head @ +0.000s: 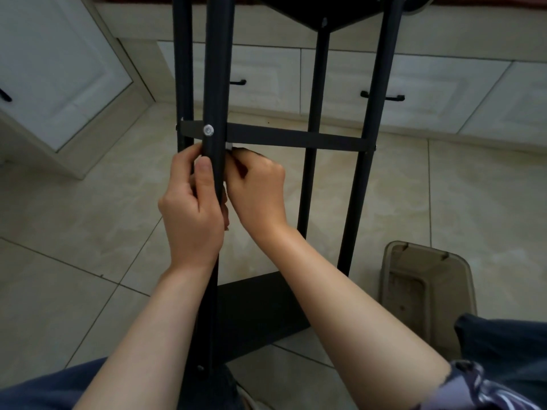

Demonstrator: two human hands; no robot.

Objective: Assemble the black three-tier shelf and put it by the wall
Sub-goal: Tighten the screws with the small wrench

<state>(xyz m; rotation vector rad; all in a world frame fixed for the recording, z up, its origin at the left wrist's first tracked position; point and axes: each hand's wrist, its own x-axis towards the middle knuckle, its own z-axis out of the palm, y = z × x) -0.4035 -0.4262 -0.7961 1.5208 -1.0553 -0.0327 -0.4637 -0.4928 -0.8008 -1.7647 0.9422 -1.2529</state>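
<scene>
**Between the knees, on a tiled floor: two hands at a shelf post**

Close in front of the seated person, the black shelf (296,139) is seen standing on the floor (74,217), with white cabinets (266,72) behind it. The near post (217,69) is gripped by the left hand (192,214): the fingers are wrapped round it and the thumb is laid flat along its front, just below a silver screw (208,130) where the middle tier (331,141) meets the post. The right hand (257,187) is held tight against the post's right side, touching the left hand, with its fingers curled narrowly under the tier's edge. A small white piece (229,146) is seen at its fingertips; whether it is pinched cannot be told. The bottom tier (260,309) is partly hidden under the forearms.

Bare tile is left open to the shelf's left. To its right, a brownish tub (426,291) is set near the right-hand post's foot. The cabinets are near the shelf's far side.
</scene>
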